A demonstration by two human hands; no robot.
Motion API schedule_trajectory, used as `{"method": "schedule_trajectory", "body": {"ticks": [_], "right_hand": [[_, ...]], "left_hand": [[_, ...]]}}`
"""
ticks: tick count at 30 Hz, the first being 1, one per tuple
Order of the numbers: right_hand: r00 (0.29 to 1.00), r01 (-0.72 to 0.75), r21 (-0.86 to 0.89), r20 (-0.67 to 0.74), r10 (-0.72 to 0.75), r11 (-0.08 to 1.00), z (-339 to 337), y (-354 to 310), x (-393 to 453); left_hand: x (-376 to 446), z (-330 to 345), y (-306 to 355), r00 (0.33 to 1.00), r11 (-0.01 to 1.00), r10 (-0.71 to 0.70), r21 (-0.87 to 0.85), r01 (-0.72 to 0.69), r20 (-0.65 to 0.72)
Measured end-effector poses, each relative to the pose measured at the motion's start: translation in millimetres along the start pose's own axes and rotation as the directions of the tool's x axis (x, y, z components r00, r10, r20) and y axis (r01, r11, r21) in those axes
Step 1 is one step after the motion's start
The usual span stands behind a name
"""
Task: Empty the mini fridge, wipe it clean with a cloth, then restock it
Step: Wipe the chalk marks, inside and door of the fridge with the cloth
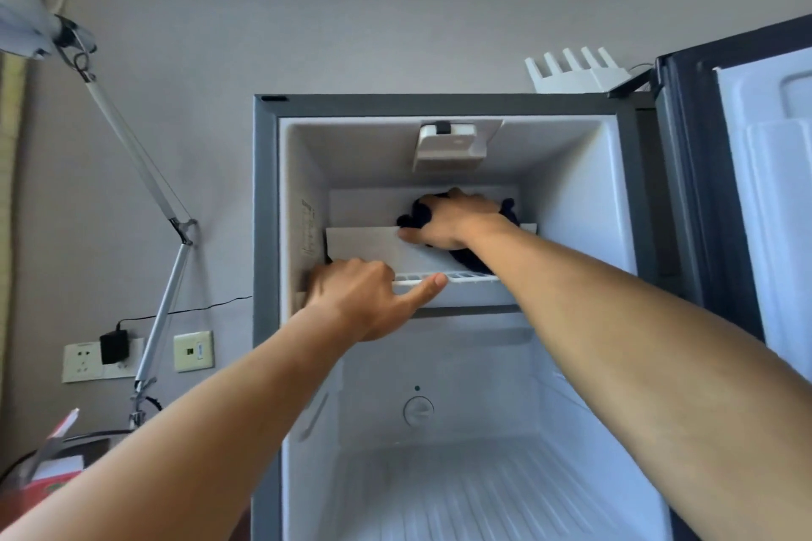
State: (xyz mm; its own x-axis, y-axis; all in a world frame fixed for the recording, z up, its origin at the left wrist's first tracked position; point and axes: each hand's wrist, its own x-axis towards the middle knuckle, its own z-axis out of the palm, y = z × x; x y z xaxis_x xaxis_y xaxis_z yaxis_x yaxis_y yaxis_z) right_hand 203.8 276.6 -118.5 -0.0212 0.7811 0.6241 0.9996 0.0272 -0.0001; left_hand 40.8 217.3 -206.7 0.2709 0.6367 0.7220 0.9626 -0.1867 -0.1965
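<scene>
Inside fridge (571, 198): your right hand (448, 220) presses dark cloth (472, 257) on upper shelf (373, 248);
Left hand (364, 299): fingers curled on shelf's front edge

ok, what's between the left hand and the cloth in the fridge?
Head view: only bare white shelf floor lies between the left hand on the shelf's front edge and the dark cloth under the right hand.

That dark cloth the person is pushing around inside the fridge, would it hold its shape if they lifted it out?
Probably not. The cloth bunches in soft folds under the right hand, so it looks floppy and would likely droop. It seems light, since one hand covers most of it. Pressed on the smooth white shelf, it should slide easily rather than catch.
</scene>
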Motion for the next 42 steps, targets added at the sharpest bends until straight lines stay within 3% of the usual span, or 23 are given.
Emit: {"method": "schedule_trajectory", "body": {"ticks": [4, 7, 11, 13, 16, 19, 24, 29, 32, 33, 35, 37, 39, 42], "right_hand": [[0.998, 0.04, 0.051, -0.058, -0.037, 0.998, 6.4, -59.0, 19.9], [0.982, 0.183, 0.111, -0.07, -0.176, 0.977, 6.4, -100.0, 20.0], [0.959, 0.282, 0.316, -0.13, -0.253, 0.906, 6.3, -89.1, 8.0], [0.958, 0.284, 0.298, -0.133, -0.256, 0.911, 7.6, -60.7, 2.9], [0.995, 0.059, 0.102, -0.084, -0.051, 0.993, 3.9, 4.9, 1.7], [0.979, -0.157, 0.027, -0.124, 0.159, 0.987, 8.2, 56.9, 4.3], [0.938, -0.3, -0.012, -0.182, 0.293, 0.954, 12.7, 15.5, 27.0], [0.951, -0.177, 0.043, -0.25, 0.182, 0.983, 13.2, -50.8, 31.3], [0.965, 0.086, 0.21, -0.26, -0.029, 0.974, 17.0, -80.5, 27.1], [0.965, 0.197, 0.318, -0.231, -0.125, 0.928, 16.0, -85.2, 22.5], [0.951, 0.308, 0.607, -0.188, -0.244, 0.732, 11.9, -86.2, 13.5], [0.944, 0.323, 0.752, -0.219, -0.245, 0.574, 14.1, -74.4, 6.2], [0.94, 0.338, 0.74, -0.238, -0.245, 0.582, 17.6, -56.3, -9.2], [0.947, 0.283, 0.697, -0.094, -0.307, 0.659, 19.9, -26.2, -37.7]], "left_hand": [[3.7, 2.5, -3.7, 1.0, 1.0, 0.019, 0.018, -0.019, 0.012], [3.8, 0.5, -3.8, 0.999, 0.999, 0.01, 0.038, -0.012, 0.04], [4.2, 4.5, -4.4, 0.999, 0.999, 0.002, 0.048, 0.0, -0.034], [3.7, 5.8, -3.8, 0.998, 0.999, -0.013, 0.036, 0.016, -0.061], [3.7, 4.0, -2.6, 0.999, 0.999, -0.014, 0.028, 0.016, -0.045], [3.8, 5.3, -3.9, 0.999, 1.0, -0.007, 0.026, 0.008, -0.043], [4.6, 8.6, -2.6, 0.998, 0.997, -0.024, 0.075, 0.028, -0.059], [5.9, 13.1, 0.1, 0.997, 0.995, -0.024, 0.1, 0.031, -0.071], [3.9, 13.8, 1.3, 0.99, 0.992, -0.05, 0.112, 0.064, -0.129], [2.1, 13.3, 2.3, 0.985, 0.992, -0.071, 0.097, 0.086, -0.154], [-2.0, 13.3, 3.4, 0.971, 0.994, -0.104, 0.021, 0.111, -0.216], [-4.1, 15.4, 3.5, 0.949, 0.99, -0.127, -0.089, 0.106, -0.288], [-3.6, 19.5, 3.1, 0.926, 0.984, -0.137, -0.156, 0.087, -0.353], [-3.7, 20.1, 2.6, 0.917, 0.983, -0.151, -0.158, 0.098, -0.37]]}}
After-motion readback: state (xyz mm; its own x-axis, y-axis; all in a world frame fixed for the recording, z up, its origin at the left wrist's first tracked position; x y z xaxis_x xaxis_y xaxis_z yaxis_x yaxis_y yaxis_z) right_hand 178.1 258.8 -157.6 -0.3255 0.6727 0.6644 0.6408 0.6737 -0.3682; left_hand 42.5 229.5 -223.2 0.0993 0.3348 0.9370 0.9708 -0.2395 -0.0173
